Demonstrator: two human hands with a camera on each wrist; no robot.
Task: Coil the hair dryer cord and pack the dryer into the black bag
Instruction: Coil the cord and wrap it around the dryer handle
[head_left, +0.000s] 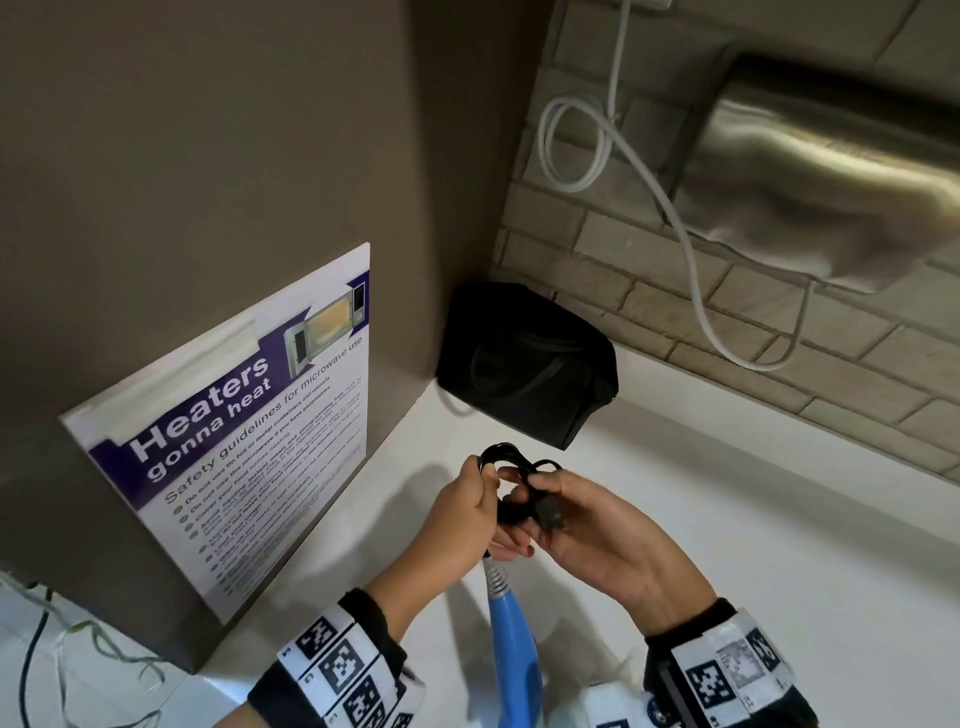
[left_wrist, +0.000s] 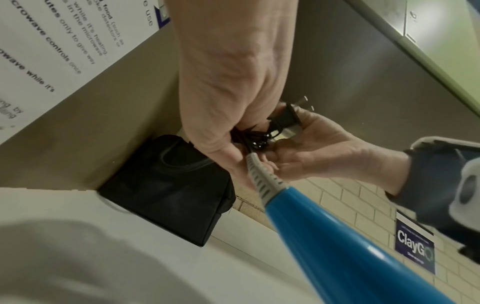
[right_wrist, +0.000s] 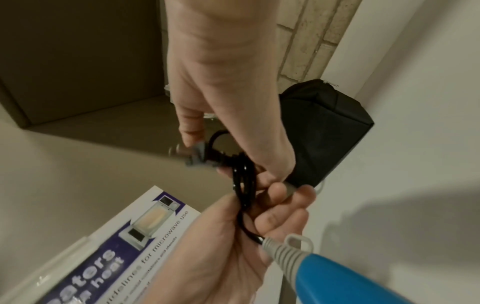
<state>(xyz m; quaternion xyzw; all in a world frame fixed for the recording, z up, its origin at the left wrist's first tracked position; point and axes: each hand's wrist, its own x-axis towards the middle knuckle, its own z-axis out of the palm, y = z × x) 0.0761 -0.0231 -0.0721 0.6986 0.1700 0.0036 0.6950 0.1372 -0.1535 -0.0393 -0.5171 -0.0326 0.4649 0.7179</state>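
Observation:
Several loops of the black cord (head_left: 511, 460) are bunched between my two hands above the white counter (head_left: 727, 519). My left hand (head_left: 480, 499) grips the bundle (right_wrist: 241, 185). My right hand (head_left: 540, 499) pinches the plug end (head_left: 550, 512), whose prongs stick out past its fingers (left_wrist: 302, 101). The blue dryer handle (head_left: 511, 654) hangs below the hands from its grey strain relief (right_wrist: 283, 251); the dryer's body is out of view. The black bag (head_left: 524, 364) sits in the corner behind the hands, apart from them, also seen in the left wrist view (left_wrist: 166, 185).
A microwave safety poster (head_left: 249, 426) hangs on the brown panel at left. On the brick wall at right is a steel appliance (head_left: 831, 171) with a looped white cable (head_left: 691, 260). Thin wires (head_left: 78, 649) lie at lower left. A small ClayGo sign (left_wrist: 414, 246) is on the brick.

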